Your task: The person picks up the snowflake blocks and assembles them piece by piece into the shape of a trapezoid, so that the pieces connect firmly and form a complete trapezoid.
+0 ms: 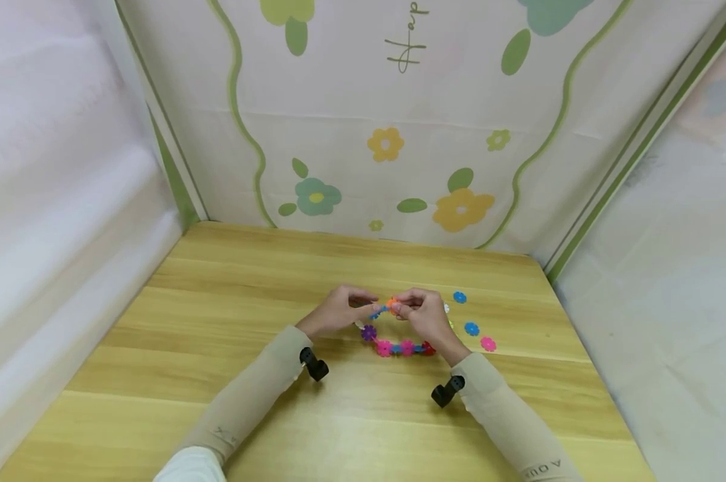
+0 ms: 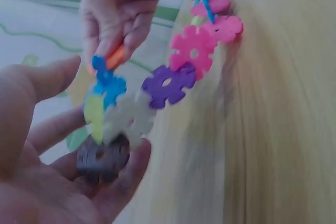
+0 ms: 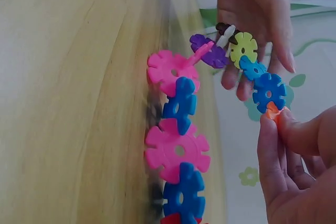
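A chain of interlocked flower-shaped plastic discs hangs between both hands, with pink discs [image 3: 178, 150] and blue discs [image 3: 181, 106] along its lower run. My right hand [image 1: 425, 314] pinches an orange disc [image 3: 278, 116] between thumb and fingertips; this disc joins a blue disc [image 3: 269, 93]. My left hand [image 1: 338, 311] is spread beneath the chain's bend, thumb apart from the fingers. A dark brown disc [image 2: 102, 156] rests against its fingers, near a white disc [image 2: 131, 116], a yellow-green disc [image 3: 243, 50] and a purple disc [image 2: 168, 83].
Loose discs lie on the wooden table [image 1: 248, 261] right of the right hand: a blue disc [image 1: 460, 297], another blue disc [image 1: 472, 329] and a pink disc [image 1: 488, 343]. A white disc [image 1: 446, 308] is partly hidden by that hand. Patterned cloth [image 1: 332, 87] walls the back.
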Demonstrator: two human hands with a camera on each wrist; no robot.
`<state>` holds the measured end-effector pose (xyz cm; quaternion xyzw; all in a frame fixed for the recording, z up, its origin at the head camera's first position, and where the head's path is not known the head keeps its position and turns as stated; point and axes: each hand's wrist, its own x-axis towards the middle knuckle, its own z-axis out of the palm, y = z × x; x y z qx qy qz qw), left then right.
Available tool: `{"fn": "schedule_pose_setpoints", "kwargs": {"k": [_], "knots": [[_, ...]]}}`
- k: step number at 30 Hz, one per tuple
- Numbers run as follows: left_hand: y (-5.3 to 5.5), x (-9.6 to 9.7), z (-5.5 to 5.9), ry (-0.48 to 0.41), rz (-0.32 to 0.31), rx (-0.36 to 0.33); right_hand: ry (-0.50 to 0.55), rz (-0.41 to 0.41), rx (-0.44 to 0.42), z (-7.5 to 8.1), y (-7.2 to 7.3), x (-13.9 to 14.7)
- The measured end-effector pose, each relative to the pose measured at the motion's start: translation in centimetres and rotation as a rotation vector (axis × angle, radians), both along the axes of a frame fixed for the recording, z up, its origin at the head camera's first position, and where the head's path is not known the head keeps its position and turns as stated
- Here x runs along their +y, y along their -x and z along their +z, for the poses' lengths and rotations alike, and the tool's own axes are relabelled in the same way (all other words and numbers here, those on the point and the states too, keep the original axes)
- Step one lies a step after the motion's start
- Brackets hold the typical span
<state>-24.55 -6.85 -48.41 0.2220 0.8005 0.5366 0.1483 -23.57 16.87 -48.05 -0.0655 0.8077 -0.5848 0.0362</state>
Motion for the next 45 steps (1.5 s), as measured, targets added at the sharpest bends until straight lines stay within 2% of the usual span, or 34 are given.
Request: {"fn": "schedule_pose_setpoints", "kwargs": {"k": [3,6,9,12,15,20,24,27,32,35,39,45], "knots": [[-0.2,-1.1,0.1,0.033,-0.007,-0.045,0.009,-0.01,-0.018,-0.1,0.1,0.3],[-0.5,-1.8,-0.1,0.081,-0.026,-0.06,0.013,-0.016,-0.03,-0.1,0.1,0.6],[-0.6,-2.0,-0.5,0.097,-0.063,-0.053,0.029,-0.019,-0.044,-0.1,0.0,0.9],[-0.7,-2.0,-0.7,0.098,-0.089,-0.035,0.013,0.018,-0.044,0.1,-0.2,1.4],[-0.8,-1.9,-0.7,0.09,-0.081,-0.033,-0.082,0.077,-0.025,0.2,-0.4,2.4],[-1.0,-1.8,-0.9,0.077,-0.068,-0.042,-0.303,0.131,0.077,0.3,-1.1,6.0],[-1.1,-1.8,-1.0,0.072,-0.069,-0.043,-0.476,0.171,0.149,0.1,-2.1,9.0],[-1.3,-2.0,-1.1,0.067,-0.066,-0.05,-0.557,0.215,0.171,-0.5,-2.9,10.5],[-1.5,-2.1,-1.1,0.062,-0.052,-0.052,-0.583,0.279,0.196,-1.8,-3.6,10.9],[-1.6,-2.0,-1.1,0.063,-0.053,-0.048,-0.571,0.277,0.216,-2.3,-3.8,10.5],[-1.6,-1.9,-1.1,0.07,-0.052,-0.053,-0.556,0.247,0.223,-2.4,-4.1,9.9],[-1.7,-2.4,-1.3,0.072,-0.025,-0.058,-0.576,0.29,0.206,-2.2,-4.2,9.5]]}}
